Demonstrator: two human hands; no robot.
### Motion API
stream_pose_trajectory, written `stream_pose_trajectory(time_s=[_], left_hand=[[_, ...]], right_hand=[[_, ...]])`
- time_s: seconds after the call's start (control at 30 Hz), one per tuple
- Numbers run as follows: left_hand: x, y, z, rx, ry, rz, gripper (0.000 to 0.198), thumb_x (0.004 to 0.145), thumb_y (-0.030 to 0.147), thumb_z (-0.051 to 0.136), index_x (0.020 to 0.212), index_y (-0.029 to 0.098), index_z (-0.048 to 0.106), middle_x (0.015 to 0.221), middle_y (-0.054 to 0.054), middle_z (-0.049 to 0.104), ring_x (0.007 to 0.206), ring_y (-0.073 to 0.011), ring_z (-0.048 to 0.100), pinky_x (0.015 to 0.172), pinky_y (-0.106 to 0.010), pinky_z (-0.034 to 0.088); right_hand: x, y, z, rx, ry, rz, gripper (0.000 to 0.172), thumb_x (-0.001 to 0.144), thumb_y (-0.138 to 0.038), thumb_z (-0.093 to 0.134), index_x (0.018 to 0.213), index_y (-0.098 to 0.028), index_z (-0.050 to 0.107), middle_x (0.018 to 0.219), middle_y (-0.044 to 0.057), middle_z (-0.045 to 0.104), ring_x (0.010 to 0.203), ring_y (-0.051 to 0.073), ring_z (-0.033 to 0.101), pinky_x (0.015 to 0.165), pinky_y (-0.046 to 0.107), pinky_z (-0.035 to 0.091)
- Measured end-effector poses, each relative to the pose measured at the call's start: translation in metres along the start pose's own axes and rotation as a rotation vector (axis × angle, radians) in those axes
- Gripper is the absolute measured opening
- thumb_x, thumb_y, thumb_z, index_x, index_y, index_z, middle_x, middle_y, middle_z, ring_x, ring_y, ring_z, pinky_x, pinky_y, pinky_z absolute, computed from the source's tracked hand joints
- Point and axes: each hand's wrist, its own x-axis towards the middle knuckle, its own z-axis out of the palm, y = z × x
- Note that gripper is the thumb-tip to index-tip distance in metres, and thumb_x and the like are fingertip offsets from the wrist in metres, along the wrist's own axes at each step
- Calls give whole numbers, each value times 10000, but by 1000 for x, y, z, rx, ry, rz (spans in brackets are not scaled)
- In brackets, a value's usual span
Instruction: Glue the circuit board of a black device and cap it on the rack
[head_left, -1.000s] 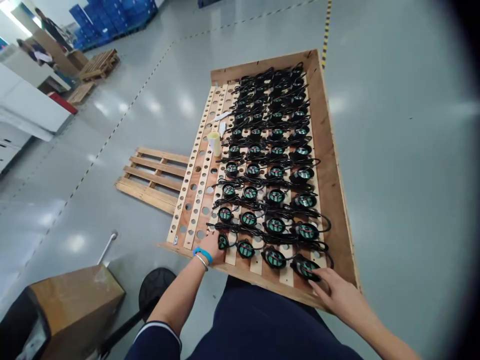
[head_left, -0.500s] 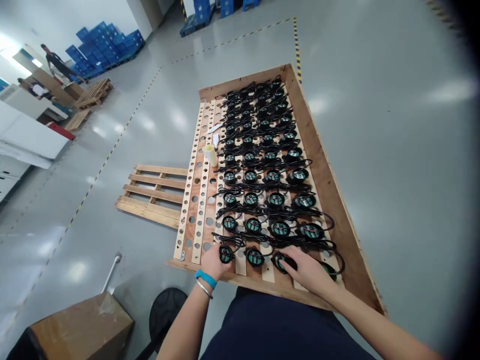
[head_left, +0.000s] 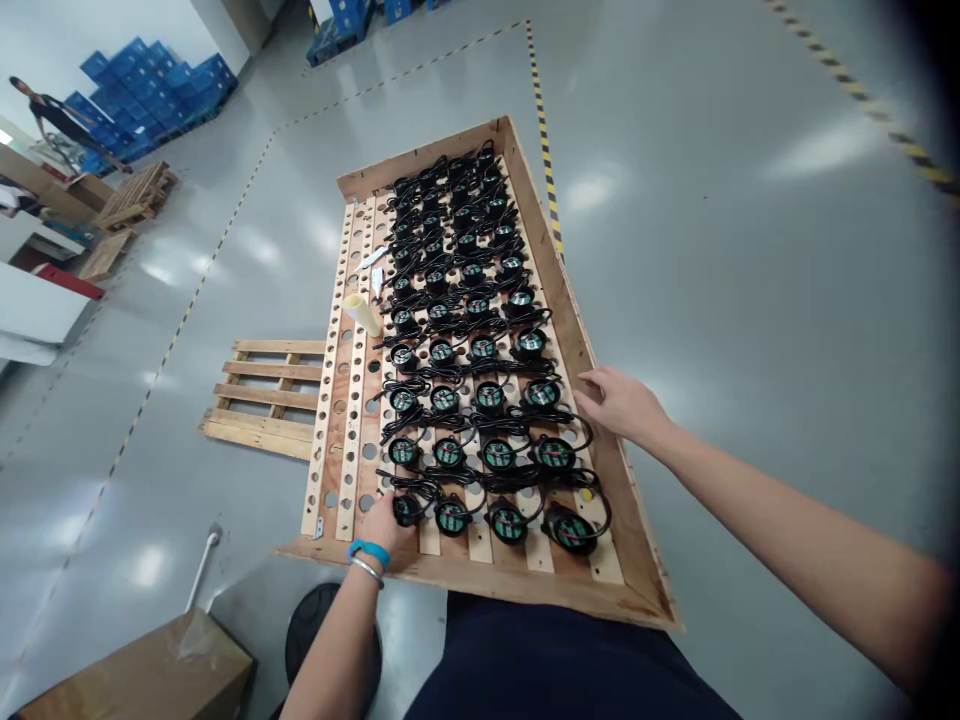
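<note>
Four columns of round black units [head_left: 482,348] fill the wooden tray [head_left: 571,335]; two holed strips [head_left: 339,400] stand bare
The left hand [head_left: 384,522] lies at the near-left unit [head_left: 407,508], fingers bent against it; whether it grips, I cannot tell; the right hand [head_left: 619,402] hovers open, fingers loosely spread, over the tray's right rim; a cream roll [head_left: 362,314] lies beside the strips.

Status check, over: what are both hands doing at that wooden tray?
Left hand on nearest-left black unit, grip unclear. Right hand open, empty, over tray rim. Loose cables crisscross the rows.
</note>
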Motion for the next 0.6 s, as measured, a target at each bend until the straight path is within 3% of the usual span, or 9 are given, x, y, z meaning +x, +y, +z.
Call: stream_pose_trajectory(time_s=[0.1, 0.2, 0.37, 0.47, 0.6], left_hand=[[-8, -2, -3, -5, 0, -67, 730, 643, 190, 731, 1304, 109, 433, 1210, -161, 584, 1135, -262, 567, 966, -306, 440], [-23, 1, -3, -22, 51, -147, 935, 627, 188, 749, 1422, 87, 266, 1350, -182, 467, 1232, -247, 494, 1036, -283, 392], [-36, 17, 1, -40, 166, -335, 614, 759, 212, 638, 1323, 118, 415, 1271, -142, 514, 1198, -214, 514, 1036, -273, 388], [-33, 27, 7, -46, 217, -422, 566, 747, 192, 639, 1286, 151, 470, 1244, -140, 509, 1147, -237, 547, 998, -304, 418], [-32, 36, 13, -99, 253, -514, 576, 747, 195, 637, 1298, 160, 472, 1240, -147, 506, 1113, -257, 569, 964, -329, 447]], right_hand=[[41, 12, -5, -84, -68, -83, 328, 880, -278, 499, 1139, -97, 585, 1141, 121, 545, 1054, 263, 511, 837, 372, 425], [81, 17, -9, -161, -130, -203, 389, 886, -252, 565, 1247, -113, 527, 1254, 127, 481, 1134, 265, 439, 924, 402, 381], [126, 13, -10, -269, -239, -396, 552, 835, -287, 669, 1318, -118, 463, 1316, 131, 403, 1185, 274, 375, 1050, 471, 277], [141, 4, -10, -318, -319, -474, 645, 789, -338, 725, 1328, -102, 460, 1312, 151, 398, 1187, 293, 367, 1052, 464, 280], [163, -4, -3, -339, -496, -489, 1035, 605, -518, 853, 1427, -113, 372, 1412, 191, 295, 1268, 348, 289, 1079, 483, 272]])
